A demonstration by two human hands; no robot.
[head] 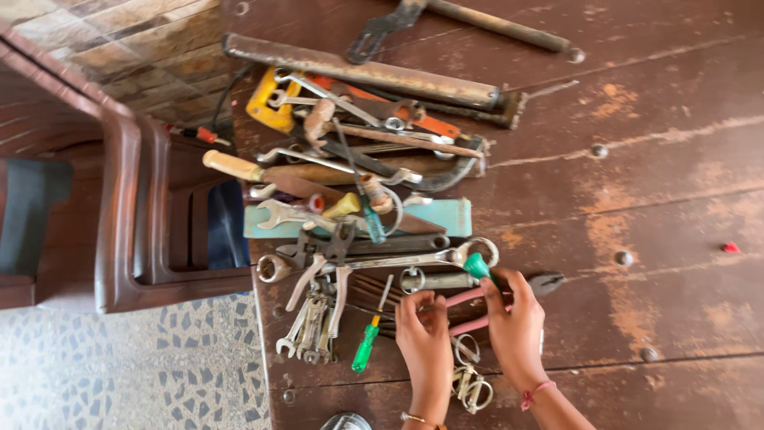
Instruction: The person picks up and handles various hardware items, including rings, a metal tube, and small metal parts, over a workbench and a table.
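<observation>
Right, left to right. Off the table's [676, 199] left edge sits a brown plastic chair [127, 223]; not involved.

On the table's left half is the tool heap: long rusty bar [358, 70] along the top, yellow tool [267, 103] under it, wooden-handled tool [263, 170] lower down, then a teal flat piece [446, 216] with spanners lying across it. A bunch of small spanners [312, 322] sits at the bottom left of the heap, with a green-handled screwdriver [367, 344] just beside it.

Left hand [423, 334]: fingers curled down onto the table right of that screwdriver, touching the near ends of the pink-handled pliers [477, 306]. Can't tell whether it's actually gripping or just steadying them.

Right hand [516, 318]: fingers closed over the pink handles, thumb side up by a small green-handled tool [477, 265] that it touches or nearly touches. The pliers' dark jaws stick out to the right past my knuckles, flat on the wood. Metal rings [471, 386] lie between my wrists, untouched.

Judgement: I'm at the pick stage, pulling the pliers out of the pile's edge; not lifted yet. Next move needs a firm wrap on both handles and a clean lift rightwards, clear of the green tool and the thin rods underneath, so nothing drags along.
</observation>
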